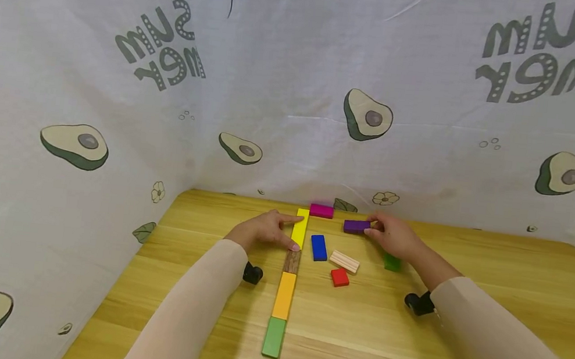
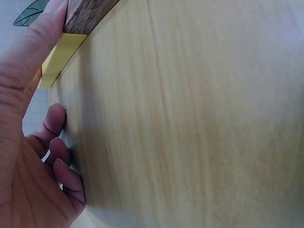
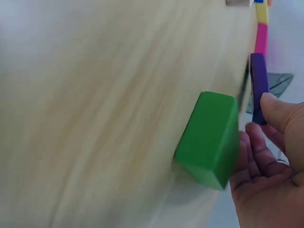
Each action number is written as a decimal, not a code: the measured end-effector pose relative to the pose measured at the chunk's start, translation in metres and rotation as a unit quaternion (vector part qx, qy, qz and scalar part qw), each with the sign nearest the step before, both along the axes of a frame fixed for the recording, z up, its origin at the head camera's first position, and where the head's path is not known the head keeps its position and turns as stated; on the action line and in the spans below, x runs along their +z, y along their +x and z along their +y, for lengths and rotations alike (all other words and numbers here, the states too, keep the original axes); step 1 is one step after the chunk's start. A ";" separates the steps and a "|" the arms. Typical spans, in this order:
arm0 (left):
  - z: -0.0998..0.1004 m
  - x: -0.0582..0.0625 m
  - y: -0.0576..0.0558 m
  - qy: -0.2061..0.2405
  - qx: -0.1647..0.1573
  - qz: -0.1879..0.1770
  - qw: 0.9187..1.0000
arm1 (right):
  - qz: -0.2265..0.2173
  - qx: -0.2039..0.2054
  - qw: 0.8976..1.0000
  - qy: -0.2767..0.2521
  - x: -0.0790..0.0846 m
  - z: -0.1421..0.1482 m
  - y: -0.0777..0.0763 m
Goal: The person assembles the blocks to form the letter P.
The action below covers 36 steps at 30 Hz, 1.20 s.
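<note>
My right hand pinches one end of a purple block between thumb and fingers, close over the back of the table. In the right wrist view the purple block lines up with a magenta block. My left hand reaches across a row of blocks, index finger on the yellow block and thumb where it meets the brown wooden block. Its other fingers are loosely bent by the tabletop in the left wrist view. An orange block and a light green block continue the row toward me.
A blue block, a ridged pale wood block and a small red block lie loose right of the row. A green block stands below my right hand. A patterned cloth hangs behind the wooden table.
</note>
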State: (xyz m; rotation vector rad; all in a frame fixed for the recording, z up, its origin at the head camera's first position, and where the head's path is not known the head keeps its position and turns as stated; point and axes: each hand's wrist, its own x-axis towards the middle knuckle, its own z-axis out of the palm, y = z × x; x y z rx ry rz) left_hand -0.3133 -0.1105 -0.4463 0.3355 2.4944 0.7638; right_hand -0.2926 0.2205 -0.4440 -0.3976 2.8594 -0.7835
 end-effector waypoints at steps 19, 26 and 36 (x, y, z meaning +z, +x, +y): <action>0.001 -0.001 -0.001 -0.015 0.007 -0.001 1.000 | -0.037 -0.085 0.995 -0.039 -0.016 -0.025 -0.033; 0.001 0.000 -0.001 -0.012 0.010 -0.008 1.000 | -0.043 -0.095 0.993 -0.054 -0.018 -0.028 -0.034; 0.001 -0.001 -0.002 -0.008 0.010 -0.009 1.000 | -0.037 -0.091 0.994 -0.041 -0.016 -0.030 -0.033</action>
